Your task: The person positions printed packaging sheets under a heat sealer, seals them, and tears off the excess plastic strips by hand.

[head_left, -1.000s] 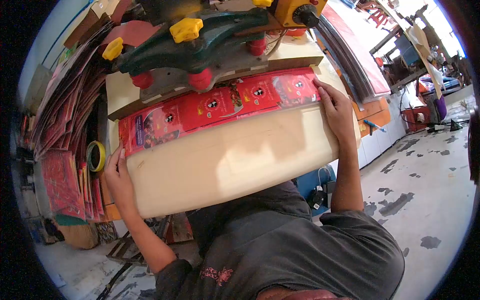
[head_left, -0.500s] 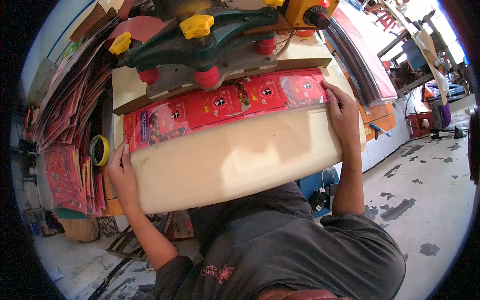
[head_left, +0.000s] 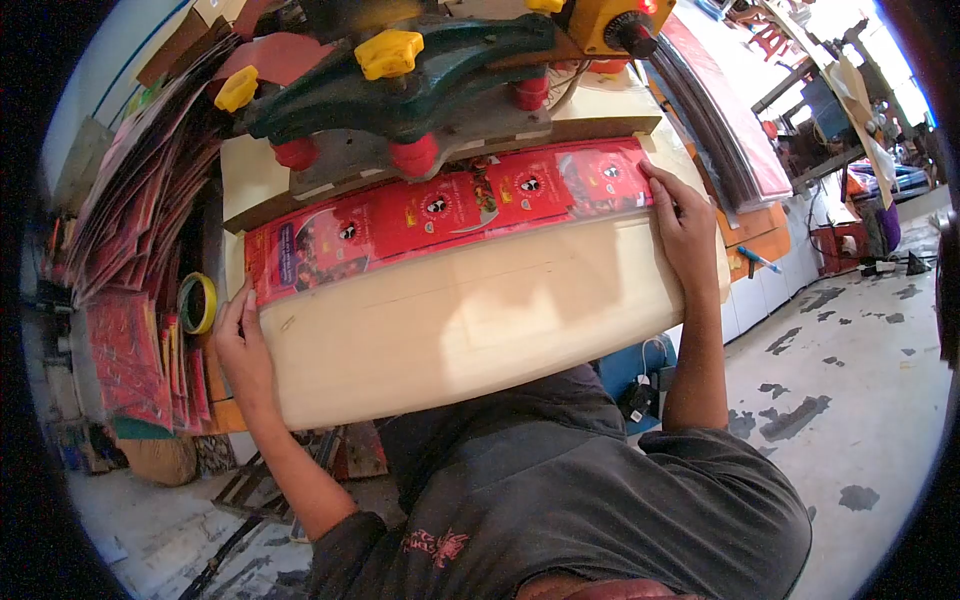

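A long red printed plastic sheet (head_left: 400,222), with food pictures and round logos, lies across the pale board (head_left: 450,320) in front of me. My left hand (head_left: 243,340) pinches its near left corner, fingers closed along the board's edge. At the opposite end, my right hand (head_left: 684,222) grips the right edge between thumb and fingers. The sheet's far long edge runs up against the press machine (head_left: 400,105), a dark green frame with yellow knobs and red feet; part of that edge is hidden under it.
Stacked red printed sheets (head_left: 150,190) crowd the left side, beside a yellow tape roll (head_left: 198,303). A pile of flat sheets (head_left: 725,120) stands at the right, with a blue pen (head_left: 760,260) near the table's edge. An orange control box (head_left: 600,28) sits above.
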{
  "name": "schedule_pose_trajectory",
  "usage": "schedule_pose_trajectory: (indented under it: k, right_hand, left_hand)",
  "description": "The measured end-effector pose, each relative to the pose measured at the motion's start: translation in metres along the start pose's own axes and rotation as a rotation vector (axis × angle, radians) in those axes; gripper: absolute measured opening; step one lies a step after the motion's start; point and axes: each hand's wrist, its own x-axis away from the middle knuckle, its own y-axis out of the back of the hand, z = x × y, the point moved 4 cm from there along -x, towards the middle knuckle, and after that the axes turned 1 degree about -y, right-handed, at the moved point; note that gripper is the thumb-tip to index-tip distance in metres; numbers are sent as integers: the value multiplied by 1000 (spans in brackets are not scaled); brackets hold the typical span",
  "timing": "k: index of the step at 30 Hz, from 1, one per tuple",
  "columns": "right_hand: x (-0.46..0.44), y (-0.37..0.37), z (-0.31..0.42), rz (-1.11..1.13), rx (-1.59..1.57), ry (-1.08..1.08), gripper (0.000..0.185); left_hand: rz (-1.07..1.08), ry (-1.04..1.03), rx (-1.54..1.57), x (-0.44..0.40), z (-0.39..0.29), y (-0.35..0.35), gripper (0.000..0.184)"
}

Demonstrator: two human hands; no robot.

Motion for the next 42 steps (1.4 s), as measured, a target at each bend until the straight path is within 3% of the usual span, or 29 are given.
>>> schedule_pose_trajectory:
  k: [42]
  right_hand:
    - [0, -2, -4, 0, 35, 15, 28]
  left_hand:
    - [-23, -34, 0, 1, 3, -2, 33]
